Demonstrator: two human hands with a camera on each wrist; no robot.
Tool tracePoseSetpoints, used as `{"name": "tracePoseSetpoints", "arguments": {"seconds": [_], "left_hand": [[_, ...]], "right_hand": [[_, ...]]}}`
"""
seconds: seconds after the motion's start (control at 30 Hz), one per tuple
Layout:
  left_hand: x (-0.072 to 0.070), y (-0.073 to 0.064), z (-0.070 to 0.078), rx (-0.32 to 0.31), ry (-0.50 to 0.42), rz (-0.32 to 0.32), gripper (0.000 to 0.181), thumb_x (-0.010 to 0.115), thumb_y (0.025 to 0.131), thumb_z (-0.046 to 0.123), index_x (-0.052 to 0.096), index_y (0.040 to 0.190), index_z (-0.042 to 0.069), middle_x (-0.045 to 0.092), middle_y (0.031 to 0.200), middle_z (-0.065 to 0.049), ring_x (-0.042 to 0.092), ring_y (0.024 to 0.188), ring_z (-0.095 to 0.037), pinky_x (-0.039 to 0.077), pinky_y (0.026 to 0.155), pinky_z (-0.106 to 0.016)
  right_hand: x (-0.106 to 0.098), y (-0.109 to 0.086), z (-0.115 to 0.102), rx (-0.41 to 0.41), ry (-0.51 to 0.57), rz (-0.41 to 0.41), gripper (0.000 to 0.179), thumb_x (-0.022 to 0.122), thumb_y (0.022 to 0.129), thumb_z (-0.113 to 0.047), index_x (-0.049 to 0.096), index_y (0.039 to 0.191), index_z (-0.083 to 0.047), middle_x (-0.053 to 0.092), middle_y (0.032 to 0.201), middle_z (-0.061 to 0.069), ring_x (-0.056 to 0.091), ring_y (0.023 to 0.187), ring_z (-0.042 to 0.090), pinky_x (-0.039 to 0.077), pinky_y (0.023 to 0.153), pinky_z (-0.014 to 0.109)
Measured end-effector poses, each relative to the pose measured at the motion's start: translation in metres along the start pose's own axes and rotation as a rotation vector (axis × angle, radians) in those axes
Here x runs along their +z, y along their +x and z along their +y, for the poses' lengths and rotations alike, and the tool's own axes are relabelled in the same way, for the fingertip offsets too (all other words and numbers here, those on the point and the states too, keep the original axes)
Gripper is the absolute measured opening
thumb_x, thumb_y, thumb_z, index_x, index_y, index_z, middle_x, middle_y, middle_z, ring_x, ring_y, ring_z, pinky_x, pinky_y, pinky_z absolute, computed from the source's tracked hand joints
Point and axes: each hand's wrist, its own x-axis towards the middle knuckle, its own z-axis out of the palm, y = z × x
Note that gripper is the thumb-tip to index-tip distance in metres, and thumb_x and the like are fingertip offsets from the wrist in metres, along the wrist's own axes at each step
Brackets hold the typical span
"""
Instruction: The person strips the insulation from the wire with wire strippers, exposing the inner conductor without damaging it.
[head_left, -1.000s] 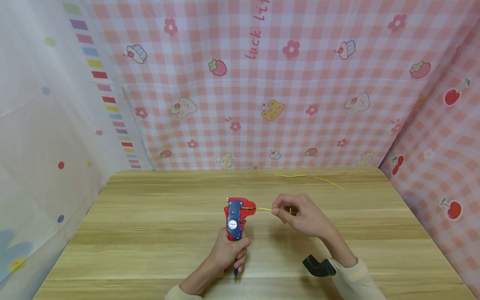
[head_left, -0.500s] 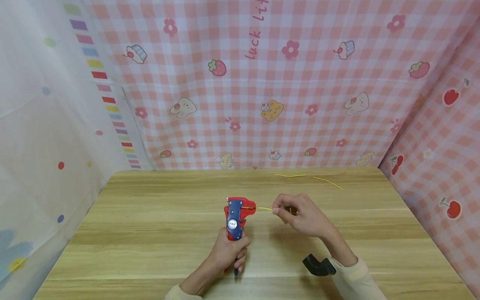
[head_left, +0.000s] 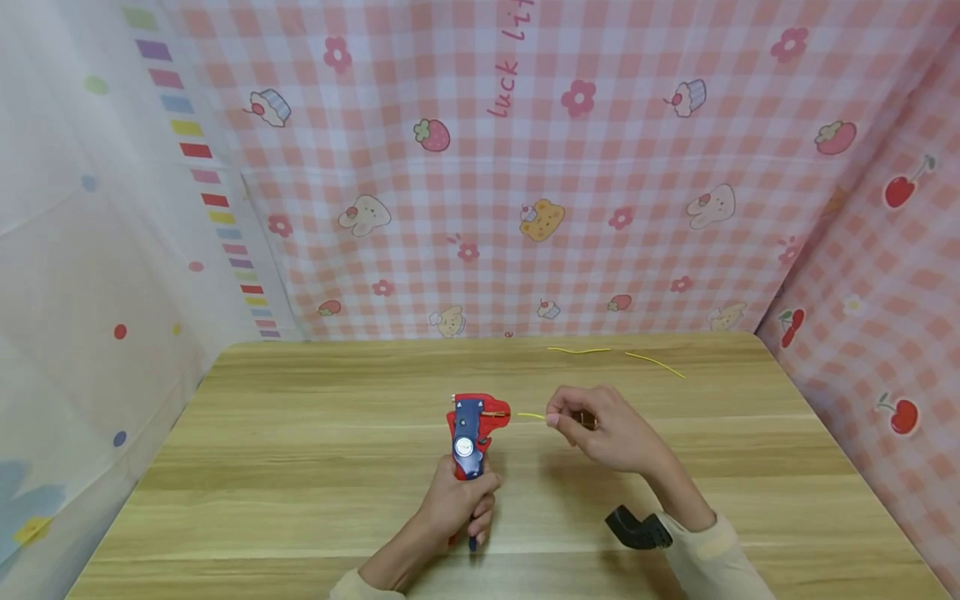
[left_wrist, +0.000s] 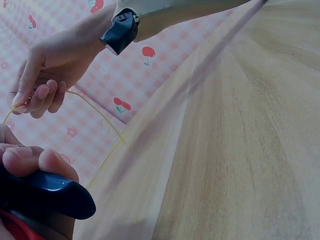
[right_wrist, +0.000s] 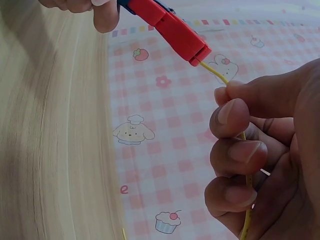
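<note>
My left hand (head_left: 459, 500) grips the handles of a red and blue wire stripper (head_left: 468, 442), held upright over the table with its red nose to the right. In the left wrist view my curled fingers (left_wrist: 22, 159) lie over the dark blue handle (left_wrist: 55, 192). My right hand (head_left: 603, 427) pinches a yellow wire (head_left: 531, 415) between thumb and forefinger. In the right wrist view the wire's short end (right_wrist: 215, 71) meets the slot of the red nose (right_wrist: 187, 42). The rest of that wire runs down behind the curled fingers (right_wrist: 237, 150) of the right hand.
Two loose yellow wires, one left (head_left: 579, 350) and one right (head_left: 656, 363), lie near the back edge of the wooden table (head_left: 300, 467). A pink checked cloth (head_left: 480, 183) hangs behind it. A black wrist mount (head_left: 637, 528) juts from the right sleeve (head_left: 712, 554).
</note>
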Motion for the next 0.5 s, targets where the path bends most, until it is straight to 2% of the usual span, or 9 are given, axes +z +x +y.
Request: {"name": "tracePoseSetpoints", "arguments": {"seconds": [0.07,0.13,0.27,0.33,0.4,0.5], "left_hand": [[-0.001,0.001,0.0,0.0,-0.023,-0.008,0.018,0.057,0.095,0.004,0.043,0.087,0.011,0.041,0.049,0.006,0.044,0.034,-0.008,0.045,0.035,-0.026],[-0.005,0.002,0.002,0.01,-0.059,0.012,0.018,0.055,0.095,0.003,0.042,0.086,0.012,0.04,0.048,0.007,0.044,0.035,-0.007,0.045,0.035,-0.026],[-0.026,0.006,0.009,0.053,-0.114,0.134,0.018,0.051,0.093,0.001,0.041,0.083,0.012,0.039,0.047,0.007,0.042,0.034,-0.007,0.044,0.035,-0.026],[-0.038,0.008,0.012,0.069,-0.095,0.184,0.016,0.052,0.092,0.001,0.042,0.085,0.011,0.041,0.047,0.005,0.043,0.035,-0.009,0.046,0.036,-0.027],[-0.047,0.011,0.015,0.061,-0.059,0.191,0.011,0.054,0.094,0.003,0.044,0.09,0.008,0.045,0.05,0.003,0.047,0.038,-0.012,0.052,0.041,-0.031],[-0.054,0.015,0.016,0.055,0.007,0.143,0.009,0.056,0.098,0.004,0.047,0.097,0.004,0.054,0.058,0.0,0.058,0.048,-0.017,0.061,0.056,-0.039]], "right_hand": [[-0.002,-0.001,0.0,0.003,-0.01,-0.007,0.017,0.065,0.101,-0.013,0.065,0.086,-0.022,0.048,0.059,-0.015,0.039,0.053,-0.002,0.035,0.047,0.017],[-0.009,-0.003,0.001,0.019,-0.019,0.005,0.016,0.063,0.102,-0.014,0.065,0.087,-0.021,0.048,0.06,-0.014,0.039,0.053,-0.002,0.035,0.047,0.018],[-0.029,-0.014,0.004,0.098,-0.031,0.13,0.017,0.062,0.102,-0.012,0.064,0.087,-0.02,0.048,0.062,-0.01,0.039,0.051,0.001,0.035,0.045,0.021],[-0.038,-0.018,0.006,0.13,-0.025,0.191,0.017,0.062,0.102,-0.011,0.063,0.087,-0.019,0.049,0.062,-0.007,0.04,0.049,0.003,0.034,0.043,0.023],[-0.044,-0.019,0.007,0.156,-0.027,0.212,0.016,0.062,0.102,-0.013,0.064,0.088,-0.019,0.05,0.062,-0.006,0.04,0.048,0.004,0.034,0.043,0.023],[-0.045,-0.017,0.007,0.166,-0.033,0.199,0.013,0.064,0.102,-0.017,0.065,0.09,-0.02,0.053,0.063,-0.005,0.044,0.05,0.007,0.037,0.046,0.024]]}}
